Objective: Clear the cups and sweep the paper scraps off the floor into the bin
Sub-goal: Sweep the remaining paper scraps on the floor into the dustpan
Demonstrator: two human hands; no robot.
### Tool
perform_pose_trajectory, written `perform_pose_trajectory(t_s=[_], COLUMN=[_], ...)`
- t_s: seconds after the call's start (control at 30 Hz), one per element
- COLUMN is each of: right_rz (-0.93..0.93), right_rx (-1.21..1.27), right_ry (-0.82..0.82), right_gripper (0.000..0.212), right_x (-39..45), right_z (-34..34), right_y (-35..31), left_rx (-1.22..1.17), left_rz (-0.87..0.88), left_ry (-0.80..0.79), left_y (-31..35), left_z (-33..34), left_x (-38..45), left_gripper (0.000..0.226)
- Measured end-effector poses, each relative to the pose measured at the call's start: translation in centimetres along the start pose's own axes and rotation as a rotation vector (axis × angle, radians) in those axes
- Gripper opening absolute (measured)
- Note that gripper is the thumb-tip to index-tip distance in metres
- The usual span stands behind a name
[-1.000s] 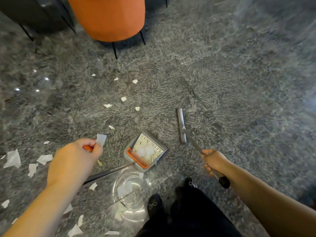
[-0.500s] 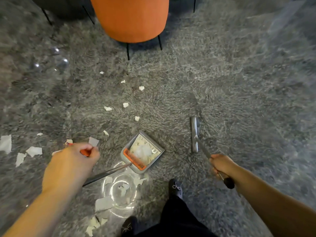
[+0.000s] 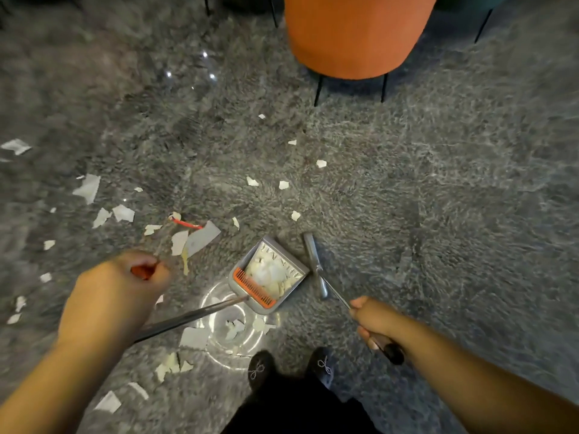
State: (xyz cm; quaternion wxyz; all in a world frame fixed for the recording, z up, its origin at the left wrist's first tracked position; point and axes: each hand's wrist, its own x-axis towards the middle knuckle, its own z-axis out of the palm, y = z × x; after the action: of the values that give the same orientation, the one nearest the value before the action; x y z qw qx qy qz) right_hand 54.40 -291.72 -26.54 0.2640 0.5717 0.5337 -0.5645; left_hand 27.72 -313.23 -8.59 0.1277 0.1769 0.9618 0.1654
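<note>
Mid-sweep, cups nowhere in view and bin unseen. Left hand (image 3: 112, 296) gripped the orange end of the dustpan handle, fingers (image 3: 158, 272) curled tight round it. Right hand (image 3: 374, 319) wrapped round the broom handle, fingers clamped on the shaft just above its dark end. Dustpan (image 3: 268, 274) sat on the grey rug (image 3: 438, 198), mouth facing away from the feet, already loaded with a heap of white scraps behind its orange comb. Broom head (image 3: 315, 264) lay just beside the pan's right edge, close enough to seem touching, though contact could not be told.

Plenty of scraps (image 3: 200, 238) left: a cluster just beyond the left hand, more strewn toward the left edge, a loose string of small bits farther out toward the orange stool (image 3: 354, 36), and several near the shoes. Something round and clear lay under the pan's handle with scraps in it; possibly a cup, not certain.

Judged about midway through sweeping. Next move likely called for swinging the broom out past the nearest bits and drawing them back into the pan mouth, short firm strokes, since shaggy pile would snag paper.
</note>
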Motion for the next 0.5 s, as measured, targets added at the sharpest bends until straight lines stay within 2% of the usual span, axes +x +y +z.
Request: perform_pose_trajectory(t_s=[0.1, 0.23, 0.5], right_rz=[-0.037, -0.036, -0.138], right_rx=[0.079, 0.141, 0.130], right_ry=[-0.019, 0.012, 0.124], right_gripper=[0.019, 0.015, 0.030], right_x=[0.6, 0.8, 1.2], right_z=[1.3, 2.5, 2.0], right_y=[-2.4, -5.8, -11.2], left_rx=[0.036, 0.041, 0.037], left_rz=[-0.040, -0.100, -0.140], left_ry=[0.039, 0.064, 0.065], left_y=[-1.8, -4.5, -6.7], left_z=[-1.1, -2.6, -4.5], left_x=[0.2, 1.2, 5.6], left_gripper=[0.027, 0.026, 0.024])
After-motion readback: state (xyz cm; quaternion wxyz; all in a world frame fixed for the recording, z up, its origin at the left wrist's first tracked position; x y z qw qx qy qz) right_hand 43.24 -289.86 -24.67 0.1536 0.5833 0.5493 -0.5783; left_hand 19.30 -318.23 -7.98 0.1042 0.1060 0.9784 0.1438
